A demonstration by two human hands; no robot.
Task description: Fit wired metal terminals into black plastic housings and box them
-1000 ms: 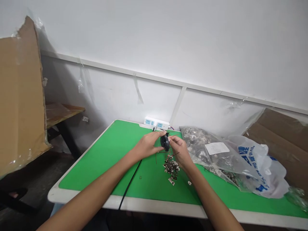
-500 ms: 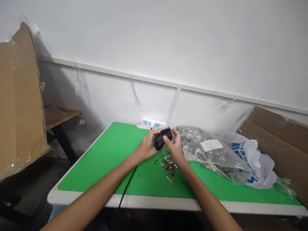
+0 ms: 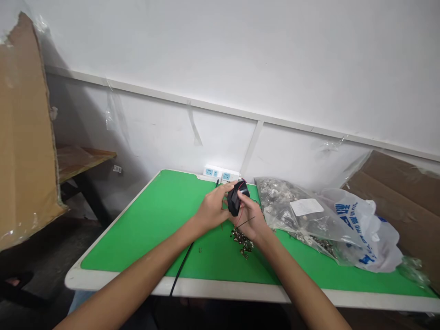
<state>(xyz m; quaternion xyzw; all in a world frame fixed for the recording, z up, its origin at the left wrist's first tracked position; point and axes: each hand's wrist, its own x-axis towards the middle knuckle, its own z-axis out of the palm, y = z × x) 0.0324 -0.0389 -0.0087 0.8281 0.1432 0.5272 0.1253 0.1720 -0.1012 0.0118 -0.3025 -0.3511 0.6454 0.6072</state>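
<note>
A black rounded device (image 3: 234, 201) with thin red and black wires is held above the green tabletop (image 3: 144, 229). My left hand (image 3: 213, 206) grips its left side, fingers over the top edge. On the right side, my right hand (image 3: 252, 215) holds it with the thumb against its face; the other fingers are partly hidden behind it. A thin dark wire crosses in front of my right palm. Below the hands lies a pile of small metal parts (image 3: 242, 240). Two tiny pieces (image 3: 200, 250) rest on the green surface to the left.
A white power strip (image 3: 222, 173) stands at the back edge. A black cable (image 3: 182, 266) runs over the front edge. At right lie a clear bag of parts (image 3: 282, 201), a white plastic bag (image 3: 367, 233) and cardboard (image 3: 405, 197). More cardboard (image 3: 27, 133) stands at left.
The black device has been turned so that it looks narrower and more upright. My right hand has shifted lower around it, with its palm turned up more. The view has moved slightly.
</note>
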